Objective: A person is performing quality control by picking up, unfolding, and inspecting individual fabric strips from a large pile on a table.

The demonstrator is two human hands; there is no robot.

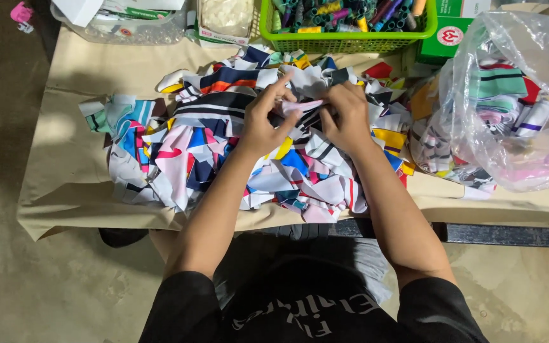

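**Pink fabric strip stretched between both hands above the scrap pile**

Pink fabric strip [302, 105] runs almost level from side to side, its long axis crossing the gap between the two hands and lying roughly parallel to the near edge of the table [65, 184]. The left hand [263, 124] pinches the strip's left end, thumb and forefinger closed on the cloth with the forefinger raised above it. The right hand [348, 117] is clamped on the other end, its fingers curled down over the strip so that the fingertips themselves are hidden. Both hands are equally near the strip, since each holds one end; neither has to reach.

The strip sits just above the pile of fabric scraps [236, 159], a heap of striped and multicoloured offcuts spread across the tan-covered table. Whether the strip touches the scraps under it cannot be told. To the right, well apart from the hands, lies a clear plastic bag [516, 101] stuffed with more scraps. Beyond the pile, at the far edge, stands a green basket [344, 39] of thread spools.
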